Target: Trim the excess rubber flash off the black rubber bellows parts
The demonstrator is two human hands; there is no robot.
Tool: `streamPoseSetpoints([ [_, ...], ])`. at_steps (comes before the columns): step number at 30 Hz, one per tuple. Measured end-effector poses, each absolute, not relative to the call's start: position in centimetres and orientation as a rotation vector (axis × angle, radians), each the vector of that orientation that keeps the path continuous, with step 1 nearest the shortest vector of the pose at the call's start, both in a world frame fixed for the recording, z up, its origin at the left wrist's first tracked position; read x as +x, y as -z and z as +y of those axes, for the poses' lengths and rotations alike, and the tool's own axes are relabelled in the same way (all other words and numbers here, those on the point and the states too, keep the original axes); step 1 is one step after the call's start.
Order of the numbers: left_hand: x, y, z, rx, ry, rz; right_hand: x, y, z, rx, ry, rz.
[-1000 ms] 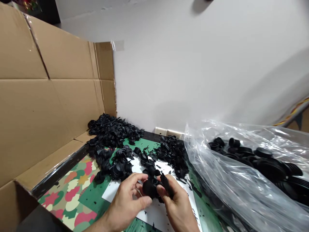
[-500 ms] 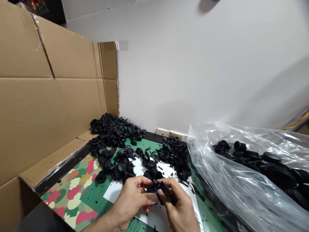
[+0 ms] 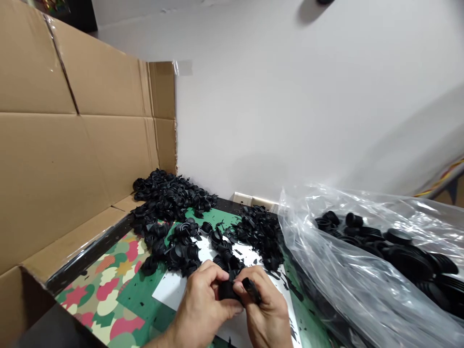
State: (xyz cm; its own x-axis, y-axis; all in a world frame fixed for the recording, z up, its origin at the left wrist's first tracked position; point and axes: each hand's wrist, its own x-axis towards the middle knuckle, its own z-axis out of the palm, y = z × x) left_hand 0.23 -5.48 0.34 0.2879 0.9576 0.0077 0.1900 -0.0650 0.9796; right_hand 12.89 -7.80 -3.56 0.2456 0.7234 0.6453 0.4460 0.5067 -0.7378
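Note:
My left hand [image 3: 203,299] pinches a black ribbed rubber piece [image 3: 226,291] between thumb and fingers. Right beside it, my right hand [image 3: 266,304] is closed around a short black stick-like tool [image 3: 252,291]; its working end is hidden by my fingers. The right thumb and fingertips meet the rubber piece. Both hands are over a white sheet [image 3: 170,290] lying on a green surface. Just beyond the fingers are more black ribbed pieces [image 3: 224,249], and a heap of thin black scraps [image 3: 259,234] lies further right.
A large pile of black pieces [image 3: 170,193] sits against the cardboard wall [image 3: 72,159] at the left. At the right, a clear plastic bag [image 3: 348,270] holds black ribbed parts [image 3: 409,263]. A patterned mat [image 3: 112,285] covers the front left. The grey wall [image 3: 290,96] closes off the back.
The rubber piece has turned in my left hand, showing a smoother dark side. My hands have drawn closer together, and the view has shifted slightly.

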Motion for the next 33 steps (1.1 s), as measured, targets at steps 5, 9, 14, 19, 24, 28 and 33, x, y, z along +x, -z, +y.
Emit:
streamPoseSetpoints([
  [5,-0.2,-0.9,-5.6,1.872,-0.816,1.153,12.3,3.5,-7.7,-1.243,-0.114,-1.411],
  [9,-0.4,-1.1,-5.6,1.974,-0.740,1.172,11.7,2.8,-7.4,-1.313,-0.005,-1.391],
  [14,-0.8,-1.7,-5.5,1.754,-0.647,1.151,10.6,2.0,-7.7,-1.326,-0.015,-1.381],
  [19,-2.1,-1.6,-6.5,1.475,-0.608,1.100,11.5,2.4,-7.2,-1.334,-0.072,-1.411],
  [24,-3.3,-0.6,-7.3,1.352,-0.432,0.812,15.9,3.0,-6.2,-1.461,-0.043,-1.260],
  [28,-3.1,-1.2,-6.0,1.345,-0.698,1.038,16.8,3.0,-6.3,-1.423,-0.056,-1.287],
  [33,-2.6,-1.7,-5.4,1.374,-0.806,1.072,15.5,2.5,-7.2,-1.229,-0.038,-1.320],
])
